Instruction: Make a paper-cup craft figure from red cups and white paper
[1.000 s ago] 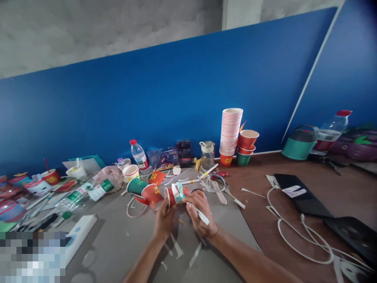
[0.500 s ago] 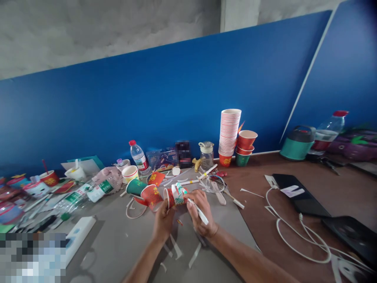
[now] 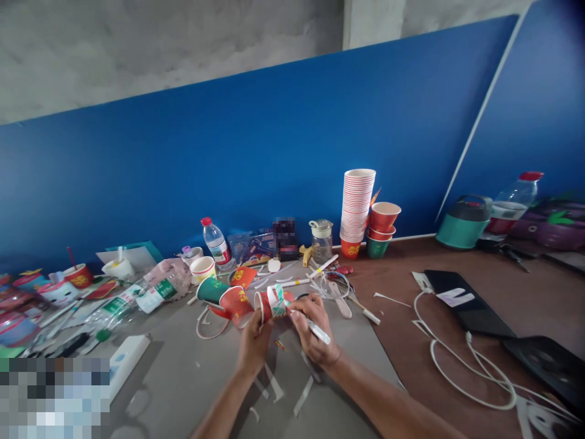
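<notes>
1. A red paper cup (image 3: 265, 306) is lying sideways between the hands, over the grey part of the bench (image 3: 397, 335), its open mouth facing left.
2. A white band (image 3: 275, 297) with green strokes is wrapping around the cup's side.
3. The left hand (image 3: 253, 341) is grasping the cup near its mouth.
4. The right hand (image 3: 313, 312) is gripping a white pen (image 3: 319, 333), which is slanting toward the cup; whether its tip is touching, I cannot tell.
5. Just left of the cup, another red cup (image 3: 237, 302) and a green cup (image 3: 212, 289) are lying tipped over.
6. Pale paper strips (image 3: 275, 385) are lying scattered near the forearms.
7. Farther back, a red-capped bottle (image 3: 216, 247) and a glass jar (image 3: 322, 247) are standing.
8. To the jar's right, a tall cup stack (image 3: 358, 210) is rising beside a shorter stack (image 3: 384, 218).
9. A teal container (image 3: 463, 227) is standing farther right.
10. Behind everything, a blue partition (image 3: 237, 152) is running across.
</notes>
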{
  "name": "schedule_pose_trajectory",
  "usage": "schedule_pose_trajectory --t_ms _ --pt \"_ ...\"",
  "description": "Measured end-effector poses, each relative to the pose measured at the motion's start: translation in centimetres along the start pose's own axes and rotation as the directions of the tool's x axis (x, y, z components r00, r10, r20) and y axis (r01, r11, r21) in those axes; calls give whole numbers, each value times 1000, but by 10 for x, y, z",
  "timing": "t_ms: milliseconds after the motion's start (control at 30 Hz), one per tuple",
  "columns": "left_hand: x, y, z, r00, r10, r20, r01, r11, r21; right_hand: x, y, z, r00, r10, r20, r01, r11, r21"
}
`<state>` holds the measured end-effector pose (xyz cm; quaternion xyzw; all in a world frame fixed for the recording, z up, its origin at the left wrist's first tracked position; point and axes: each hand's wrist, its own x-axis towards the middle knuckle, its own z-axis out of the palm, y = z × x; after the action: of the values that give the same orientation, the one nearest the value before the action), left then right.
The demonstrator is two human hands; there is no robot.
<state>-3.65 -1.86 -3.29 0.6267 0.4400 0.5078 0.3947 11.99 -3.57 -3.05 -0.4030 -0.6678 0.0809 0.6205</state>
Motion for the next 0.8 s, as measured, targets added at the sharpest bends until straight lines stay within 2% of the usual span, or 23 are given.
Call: schedule_pose_trajectory --t_ms 300,467,800 --pt "2 -10 -1 1000 -13 6 14 997 -75 -1 0 1 999 -6 33 7 999 -33" --pt "3 -15 -3 1000 -6 5 6 998 -64 -2 0 3 995 -4 100 7 1000 -29" --pt "4 -9 -3 1000 -21 -19 20 997 -74 -2 -3 4 996 -12 87 16 999 -44"
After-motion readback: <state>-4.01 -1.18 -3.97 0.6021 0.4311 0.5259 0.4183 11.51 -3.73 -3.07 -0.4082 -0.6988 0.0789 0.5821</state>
